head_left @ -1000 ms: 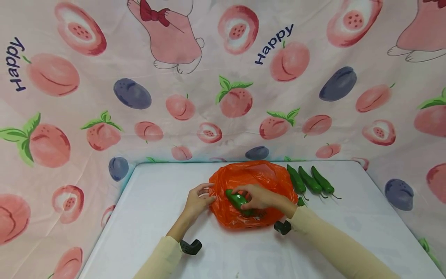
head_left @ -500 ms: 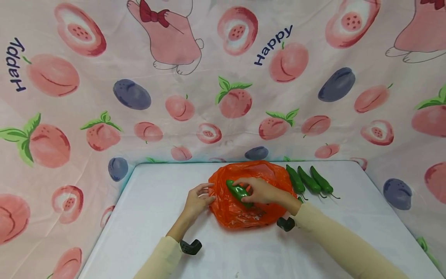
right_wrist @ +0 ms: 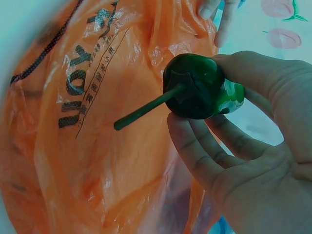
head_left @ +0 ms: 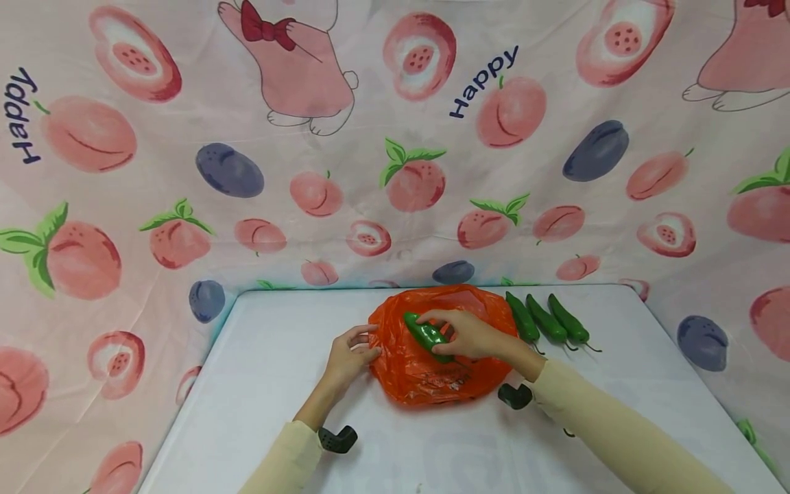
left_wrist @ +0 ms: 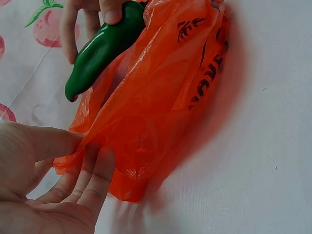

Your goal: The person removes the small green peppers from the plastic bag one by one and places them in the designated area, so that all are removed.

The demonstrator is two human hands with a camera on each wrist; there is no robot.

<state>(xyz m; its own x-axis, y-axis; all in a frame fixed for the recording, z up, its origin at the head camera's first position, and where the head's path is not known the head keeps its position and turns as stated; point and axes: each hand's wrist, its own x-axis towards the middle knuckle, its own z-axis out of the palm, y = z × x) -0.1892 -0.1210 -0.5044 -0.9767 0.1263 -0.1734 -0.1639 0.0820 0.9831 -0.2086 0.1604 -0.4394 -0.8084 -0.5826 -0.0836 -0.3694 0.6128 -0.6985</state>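
My left hand pinches the left edge of an orange-red plastic bag between thumb and fingers; the left wrist view shows the thin film gathered there. Over the bag's middle, my right hand holds a glossy green chili pepper, thumb on one side and fingers on the other. Its thin stem points out toward the camera in the right wrist view. The pepper's tip hangs beyond the fingers in the left wrist view.
Three green peppers lie in a row right of the bag at the table's back. A small stem pokes out beside the right sleeve, which hides what it belongs to. A fruit-print cloth hangs behind the white table.
My right hand has shifted slightly right and up with the pepper, uncovering more printed bag below it. The left hand keeps its place at the bag's edge.
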